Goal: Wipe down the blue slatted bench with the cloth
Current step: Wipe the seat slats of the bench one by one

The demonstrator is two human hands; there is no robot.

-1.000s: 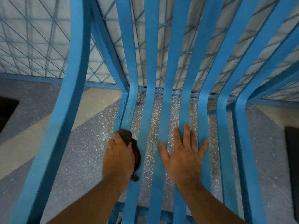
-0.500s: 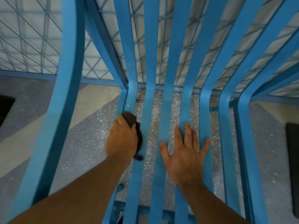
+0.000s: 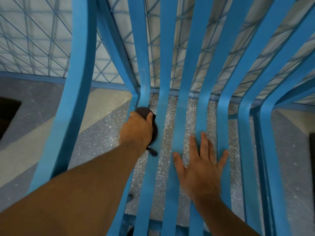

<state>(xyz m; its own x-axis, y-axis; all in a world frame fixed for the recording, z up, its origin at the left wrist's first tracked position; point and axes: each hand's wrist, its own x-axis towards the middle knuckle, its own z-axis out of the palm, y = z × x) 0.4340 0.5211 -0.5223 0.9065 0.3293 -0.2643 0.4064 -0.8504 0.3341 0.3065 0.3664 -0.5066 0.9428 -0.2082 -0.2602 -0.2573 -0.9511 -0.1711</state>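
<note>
dark brown cloth has slid up the first seat slat in the last second and now sits at the bend where the blue slatted bench rises into its back. left hand clutches it bunched; right hand stays flat, fingers spread, on the middle slats. that seat stroke looks done; a pale smudge remains above the bend.

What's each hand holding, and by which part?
The left hand grips the dark cloth bunched around its middle, with ends poking out at front and back. The right hand lies flat on the bench slats, holding nothing.
</note>
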